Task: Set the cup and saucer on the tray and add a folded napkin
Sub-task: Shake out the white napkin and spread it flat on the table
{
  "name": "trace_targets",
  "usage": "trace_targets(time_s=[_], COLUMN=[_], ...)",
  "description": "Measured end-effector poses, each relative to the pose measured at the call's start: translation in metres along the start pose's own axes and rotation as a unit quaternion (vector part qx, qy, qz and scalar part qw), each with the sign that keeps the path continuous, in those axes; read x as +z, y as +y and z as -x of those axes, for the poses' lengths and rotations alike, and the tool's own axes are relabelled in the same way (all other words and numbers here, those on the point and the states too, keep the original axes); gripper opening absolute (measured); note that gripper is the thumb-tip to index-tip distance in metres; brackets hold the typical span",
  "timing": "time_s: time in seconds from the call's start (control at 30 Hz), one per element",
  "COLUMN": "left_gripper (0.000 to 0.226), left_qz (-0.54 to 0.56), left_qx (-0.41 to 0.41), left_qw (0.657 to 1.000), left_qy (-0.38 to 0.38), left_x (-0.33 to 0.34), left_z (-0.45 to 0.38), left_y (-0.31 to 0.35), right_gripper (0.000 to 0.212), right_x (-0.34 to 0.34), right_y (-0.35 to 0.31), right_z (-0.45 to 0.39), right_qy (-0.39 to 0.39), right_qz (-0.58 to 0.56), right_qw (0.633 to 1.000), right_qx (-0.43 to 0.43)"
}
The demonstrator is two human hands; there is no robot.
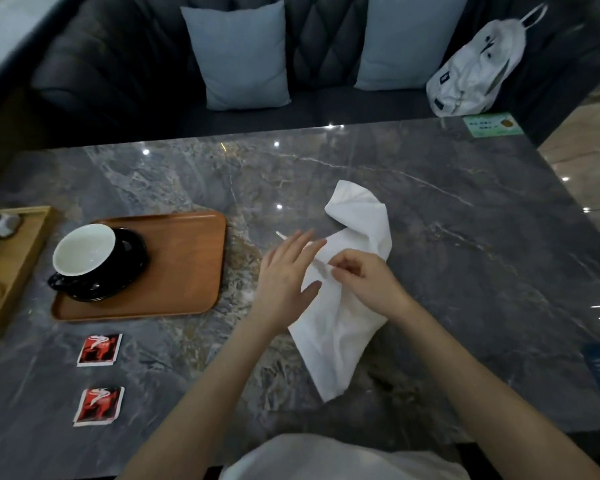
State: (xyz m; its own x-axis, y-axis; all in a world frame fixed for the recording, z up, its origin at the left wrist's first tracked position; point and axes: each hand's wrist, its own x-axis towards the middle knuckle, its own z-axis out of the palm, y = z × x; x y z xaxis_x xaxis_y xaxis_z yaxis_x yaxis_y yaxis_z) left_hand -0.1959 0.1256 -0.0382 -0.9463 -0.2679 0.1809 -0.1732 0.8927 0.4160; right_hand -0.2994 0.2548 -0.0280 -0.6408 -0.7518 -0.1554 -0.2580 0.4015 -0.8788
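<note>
Left hand point(286, 271) flat and open on the napkin point(343, 289), right hand point(361, 275) pinching an edge — I'd worry the limp cloth slips, folding crooked.

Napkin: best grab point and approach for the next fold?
Pinch the free near corner of the napkin, coming from the person's side. It lies flat and uncovered, while the right hand and left hand occupy the rumpled middle.
</note>
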Motion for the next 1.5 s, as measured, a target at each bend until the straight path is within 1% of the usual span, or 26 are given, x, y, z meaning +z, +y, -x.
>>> trace_targets(time_s=[0.07, 0.17, 0.2, 0.27, 0.33, 0.37, 0.43, 0.5, 0.57, 0.63, 0.7, 0.77, 0.8, 0.83, 0.87, 0.93, 0.97, 1.0, 1.17, 1.23, 1.3, 1.33, 1.37, 1.4, 1.43, 1.5], left_gripper=[0.047, 0.033, 0.031, 0.022, 0.011, 0.008, 0.007, 0.008, 0.010, 0.013, 0.017, 0.017, 0.017, 0.017, 0.018, 0.017, 0.015, 0.011, 0.010, 0.009, 0.014, 0.017, 0.020, 0.024, 0.029, 0.039], left_qz=[0.006, 0.030, 0.050, 0.145, 0.218, 0.226, 0.209, 0.187, 0.177, 0.183, 0.192, 0.197, 0.199, 0.198, 0.196, 0.194, 0.199, 0.211, 0.303, 0.304, 0.297, 0.297, 0.300, 0.305, 0.308, 0.306], left_qx=[0.018, 0.001, -0.013, -0.058, -0.105, -0.117, -0.122, -0.121, -0.131, -0.145, -0.143, -0.124, -0.115, -0.106, -0.100, -0.101, -0.105, -0.112, -0.135, -0.138, -0.138, -0.138, -0.135, -0.130, -0.125, -0.112], left_qw=[1.000, 1.000, 0.999, 0.988, 0.970, 0.966, 0.966, 0.965, 0.955, 0.940, 0.931, 0.927, 0.926, 0.924, 0.923, 0.919, 0.916, 0.913, 0.881, 0.876, 0.874, 0.874, 0.876, 0.879, 0.883, 0.892], left_qy=[0.009, 0.001, -0.002, 0.003, 0.029, 0.050, 0.092, 0.141, 0.200, 0.249, 0.276, 0.293, 0.300, 0.309, 0.317, 0.329, 0.331, 0.330, 0.339, 0.349, 0.359, 0.359, 0.353, 0.343, 0.331, 0.313], left_x=[-0.011, -0.026, -0.031, -0.045, -0.057, -0.063, -0.071, -0.079, -0.089, -0.098, -0.108, -0.120, -0.126, -0.134, -0.141, -0.158, -0.166, -0.174, -0.226, -0.249, -0.269, -0.278, -0.286, -0.294, -0.300, -0.310], left_z=[-0.013, -0.028, -0.033, -0.038, -0.042, -0.045, -0.050, -0.056, -0.062, -0.067, -0.071, -0.074, -0.076, -0.078, -0.080, -0.086, -0.090, -0.094, -0.119, -0.127, -0.133, -0.134, -0.135, -0.136, -0.136, -0.135], left_y=[0.004, 0.007, 0.008, 0.014, 0.020, 0.023, 0.029, 0.034, 0.037, 0.040, 0.046, 0.053, 0.057, 0.059, 0.061, 0.061, 0.060, 0.059, 0.057, 0.058, 0.058, 0.059, 0.059, 0.062, 0.064, 0.068], right_gripper=[0.011, 0.020, 0.023, 0.024, 0.022, 0.023, 0.028, 0.030, 0.030, 0.026, 0.017, 0.011, 0.009, 0.008, 0.009, 0.013, 0.016, 0.018, 0.018, 0.013, 0.014, 0.012, 0.008, 0.005, 0.008, 0.015], right_x=[-0.019, -0.041, -0.046, -0.055, -0.059, -0.059, -0.056, -0.048, -0.041, -0.039, -0.038, -0.039, -0.041, -0.043, -0.046, -0.058, -0.066, -0.074, -0.105, -0.117, -0.130, -0.136, -0.141, -0.144, -0.146, -0.147], right_y=[-0.019, -0.042, -0.048, -0.057, -0.064, -0.067, -0.072, -0.074, -0.076, -0.080, -0.087, -0.097, -0.102, -0.106, -0.112, -0.127, -0.135, -0.142, -0.174, -0.185, -0.192, -0.194, -0.196, -0.196, -0.196, -0.193], right_z=[0.002, 0.005, 0.004, 0.004, 0.004, 0.004, 0.001, -0.005, -0.011, -0.016, -0.023, -0.030, -0.034, -0.038, -0.040, -0.045, -0.047, -0.048, -0.048, -0.044, -0.041, -0.042, -0.043, -0.045, -0.049, -0.057], right_qy=[-0.013, -0.013, -0.002, 0.028, 0.040, 0.042, 0.061, 0.101, 0.156, 0.214, 0.261, 0.290, 0.300, 0.310, 0.319, 0.332, 0.336, 0.335, 0.283, 0.244, 0.195, 0.174, 0.162, 0.161, 0.174, 0.218], right_qz=[-0.067, -0.151, -0.173, -0.178, -0.142, -0.118, -0.049, 0.034, 0.072, 0.081, 0.135, 0.199, 0.204, 0.185, 0.139, 0.015, -0.031, -0.051, 0.001, -0.014, -0.011, 0.037, 0.116, 0.196, 0.257, 0.306], right_qw=[0.998, 0.988, 0.985, 0.984, 0.989, 0.992, 0.996, 0.994, 0.985, 0.973, 0.955, 0.935, 0.930, 0.931, 0.936, 0.942, 0.940, 0.939, 0.937, 0.942, 0.953, 0.956, 0.952, 0.941, 0.926, 0.909], right_qx=[-0.012, -0.004, 0.003, 0.007, -0.007, -0.017, -0.032, -0.030, -0.012, -0.012, -0.026, -0.045, -0.048, -0.049, -0.049, -0.043, -0.049, -0.062, -0.203, -0.230, -0.232, -0.234, -0.233, -0.226, -0.215, -0.183])
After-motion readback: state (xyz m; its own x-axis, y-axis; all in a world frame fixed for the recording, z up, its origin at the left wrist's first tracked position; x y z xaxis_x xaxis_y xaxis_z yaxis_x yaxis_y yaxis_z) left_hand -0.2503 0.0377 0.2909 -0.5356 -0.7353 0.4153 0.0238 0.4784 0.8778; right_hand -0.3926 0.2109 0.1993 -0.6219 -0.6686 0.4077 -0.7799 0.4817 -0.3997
